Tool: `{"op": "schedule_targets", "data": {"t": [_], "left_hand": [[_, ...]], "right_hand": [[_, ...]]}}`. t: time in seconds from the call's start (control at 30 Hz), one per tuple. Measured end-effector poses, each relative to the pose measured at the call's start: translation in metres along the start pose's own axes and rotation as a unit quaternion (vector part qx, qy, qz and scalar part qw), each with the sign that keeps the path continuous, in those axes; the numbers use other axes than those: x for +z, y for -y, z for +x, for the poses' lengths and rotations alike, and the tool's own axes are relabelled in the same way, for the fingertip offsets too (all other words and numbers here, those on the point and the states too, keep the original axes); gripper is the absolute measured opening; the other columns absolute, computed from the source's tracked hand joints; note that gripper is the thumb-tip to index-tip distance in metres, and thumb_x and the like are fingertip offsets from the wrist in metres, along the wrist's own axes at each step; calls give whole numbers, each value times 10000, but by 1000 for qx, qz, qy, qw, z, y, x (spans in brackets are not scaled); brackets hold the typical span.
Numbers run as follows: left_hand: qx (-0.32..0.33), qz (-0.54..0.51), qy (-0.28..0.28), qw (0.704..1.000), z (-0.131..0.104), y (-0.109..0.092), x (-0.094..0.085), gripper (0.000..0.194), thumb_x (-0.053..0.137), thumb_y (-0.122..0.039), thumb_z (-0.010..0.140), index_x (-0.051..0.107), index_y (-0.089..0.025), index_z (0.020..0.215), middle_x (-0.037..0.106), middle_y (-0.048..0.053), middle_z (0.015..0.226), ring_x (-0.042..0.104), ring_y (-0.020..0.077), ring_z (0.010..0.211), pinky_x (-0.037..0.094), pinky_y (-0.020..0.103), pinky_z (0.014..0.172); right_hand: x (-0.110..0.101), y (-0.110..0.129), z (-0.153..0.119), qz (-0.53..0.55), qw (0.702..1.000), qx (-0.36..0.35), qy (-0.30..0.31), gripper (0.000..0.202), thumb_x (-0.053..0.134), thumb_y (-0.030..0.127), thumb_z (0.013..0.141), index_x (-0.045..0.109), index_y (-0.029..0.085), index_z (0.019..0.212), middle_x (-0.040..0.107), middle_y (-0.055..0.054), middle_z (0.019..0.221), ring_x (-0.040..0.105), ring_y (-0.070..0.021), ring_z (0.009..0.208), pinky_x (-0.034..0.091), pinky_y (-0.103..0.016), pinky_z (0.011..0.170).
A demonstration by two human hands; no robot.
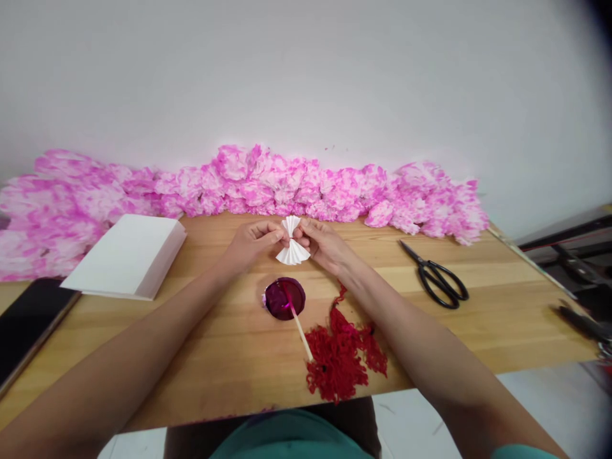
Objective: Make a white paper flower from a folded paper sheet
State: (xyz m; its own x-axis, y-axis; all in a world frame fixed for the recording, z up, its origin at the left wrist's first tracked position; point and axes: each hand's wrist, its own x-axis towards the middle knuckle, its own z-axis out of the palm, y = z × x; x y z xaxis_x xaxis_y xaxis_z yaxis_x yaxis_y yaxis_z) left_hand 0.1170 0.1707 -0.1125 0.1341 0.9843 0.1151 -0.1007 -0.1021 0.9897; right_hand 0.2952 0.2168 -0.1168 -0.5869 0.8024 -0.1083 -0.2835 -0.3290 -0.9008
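Both hands meet over the middle of the wooden table [478,331]. My left hand [252,242] and my right hand [321,244] pinch the tied waist of a white pleated paper piece [292,248], which fans out above and below their fingertips. Just in front of the hands sits a small round dish of dark magenta dye [285,298] with a thin stick [300,328] resting in it. A heap of red yarn [340,358] lies to the right of the stick, with one strand running up toward my right wrist.
A long row of pink-and-white paper flowers [248,185] lines the wall at the back. A stack of white paper [128,256] lies at the left, a dark phone [26,322] at the far left edge, black scissors [437,277] at the right.
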Motion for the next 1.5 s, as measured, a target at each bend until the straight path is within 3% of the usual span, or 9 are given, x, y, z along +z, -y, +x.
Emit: {"op": "schedule_targets", "data": {"t": [0.2,0.4,0.73,0.93,1.03,1.13,1.23,1.4,1.5], "left_hand": [[-9,-77,-10,997,-1,1,-1,246,763,-388,755,690,-153,763,679,42,784,618,148,746,484,283,732],[-34,-115,7,993,-1,2,1,264,753,-394,763,666,-145,784,674,41,803,618,139,741,489,277,738],[-51,-34,-2,998,-2,1,2,264,750,-398,742,672,-147,721,660,35,744,593,139,682,477,270,680],[-50,-33,3,998,-2,-5,-1,262,748,-403,737,680,-151,719,669,34,747,615,150,711,487,275,693],[-36,22,-1,999,-2,-9,-3,248,725,-389,753,683,-149,708,677,32,734,606,139,689,483,269,701],[-13,78,-11,997,0,-10,-5,245,684,-382,783,681,-149,708,687,39,733,618,149,702,490,283,739],[8,93,-40,995,1,-6,-7,250,667,-386,790,667,-151,707,686,41,723,624,157,703,492,288,740],[15,122,-70,990,0,-5,-5,228,652,-370,789,658,-158,703,690,38,735,627,162,731,492,274,732],[16,131,-64,989,0,-8,-3,223,644,-364,790,659,-161,699,686,31,730,623,162,735,493,273,730]], "right_hand": [[-6,1,3,-23,999,-22,29,400,746,528,739,566,175,683,397,68,522,365,-70,496,300,-211,497],[-4,-4,2,-56,998,-37,6,418,761,553,705,559,188,682,509,48,597,439,-78,522,364,-212,514],[1,1,-3,-163,984,-65,31,411,665,566,793,526,196,678,452,67,539,420,-80,505,383,-229,519],[2,6,-4,-213,974,-66,25,396,680,556,774,525,201,696,523,46,631,444,-82,527,431,-244,525],[0,5,-4,-239,967,-82,9,384,671,553,778,555,193,710,572,27,671,503,-92,582,448,-248,585],[-3,5,-3,-247,962,-100,-53,367,633,564,802,604,199,825,643,-3,789,598,-132,723,460,-257,646],[-1,7,-5,-321,933,-125,-108,363,550,563,864,641,215,903,680,-23,872,621,-168,797,446,-272,657],[11,8,-13,-490,856,-151,-60,253,624,459,851,729,235,905,717,-26,834,589,-172,722,368,-282,656],[13,3,-14,-532,829,-155,-76,216,637,407,842,736,249,952,713,-20,801,554,-159,656,326,-276,619]]}}
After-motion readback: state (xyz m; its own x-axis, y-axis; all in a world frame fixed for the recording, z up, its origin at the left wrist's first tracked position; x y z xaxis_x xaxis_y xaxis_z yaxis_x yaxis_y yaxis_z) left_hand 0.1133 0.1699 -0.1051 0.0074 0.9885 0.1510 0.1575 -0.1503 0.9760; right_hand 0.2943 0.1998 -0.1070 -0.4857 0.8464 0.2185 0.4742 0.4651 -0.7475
